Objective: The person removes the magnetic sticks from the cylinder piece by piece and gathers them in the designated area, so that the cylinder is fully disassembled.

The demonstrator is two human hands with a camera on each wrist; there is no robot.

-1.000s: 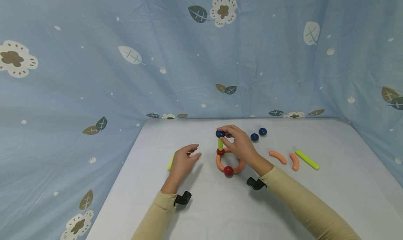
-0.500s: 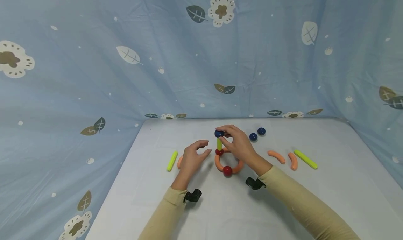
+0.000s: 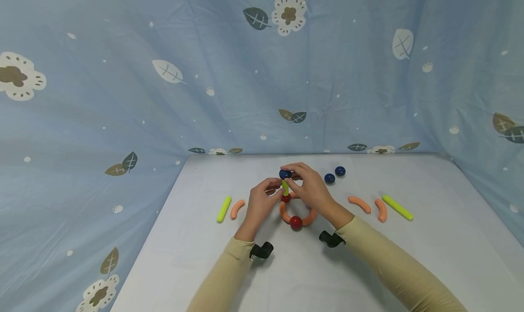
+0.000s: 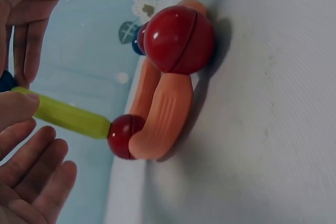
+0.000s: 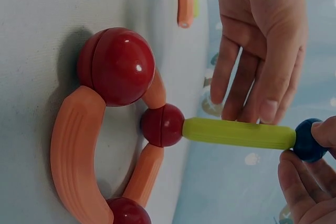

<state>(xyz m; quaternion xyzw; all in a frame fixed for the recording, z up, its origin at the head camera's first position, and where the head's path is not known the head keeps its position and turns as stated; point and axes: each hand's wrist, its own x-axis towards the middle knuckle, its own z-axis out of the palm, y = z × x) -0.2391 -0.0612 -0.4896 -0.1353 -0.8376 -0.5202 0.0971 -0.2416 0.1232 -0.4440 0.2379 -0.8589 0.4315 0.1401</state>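
Observation:
My right hand (image 3: pixel 308 184) pinches a blue ball (image 3: pixel 285 174) atop a yellow-green rod (image 5: pixel 239 132). The rod stands upright on a small red ball (image 5: pixel 163 125). That ball belongs to a ring of curved orange pieces (image 5: pixel 79 150) and red balls on the table, with a larger-looking red ball (image 3: pixel 296 222) at the near side. My left hand (image 3: pixel 262 202) is at the rod's left side, its thumb tip at the rod just below the blue ball and its fingers fairly straight. Whether it presses the rod is hard to tell.
Left on the white table (image 3: pixel 196 262) lie a yellow-green rod (image 3: pixel 224 209) and a curved orange piece (image 3: pixel 237 209). Two blue balls (image 3: pixel 335 174) sit at the back right. Farther right are two orange pieces (image 3: pixel 370 207) and another yellow-green rod (image 3: pixel 398 207). A blue patterned cloth (image 3: pixel 229 75) hangs behind.
My left hand has moved right across the table to the upright rod, uncovering the orange piece at left. My right hand stays on the blue ball.

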